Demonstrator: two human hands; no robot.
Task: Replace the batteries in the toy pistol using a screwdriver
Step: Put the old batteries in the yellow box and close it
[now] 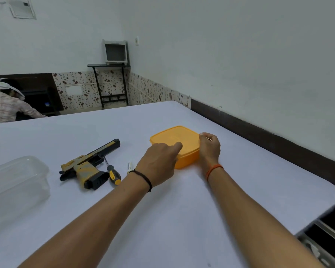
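Note:
A black and tan toy pistol lies on its side on the white table, muzzle pointing away to the right. A screwdriver with a black and yellow handle lies right beside its grip. A small white battery peeks out just left of my left wrist. An orange lidded box stands farther right. My left hand rests on the box's near left side, fingers on the lid. My right hand grips the box's right edge at the far corner.
A clear plastic container sits at the table's left edge. The wall runs close along the table's right side. Another person sits beyond the far left edge. A black stand with a white frame is in the far corner.

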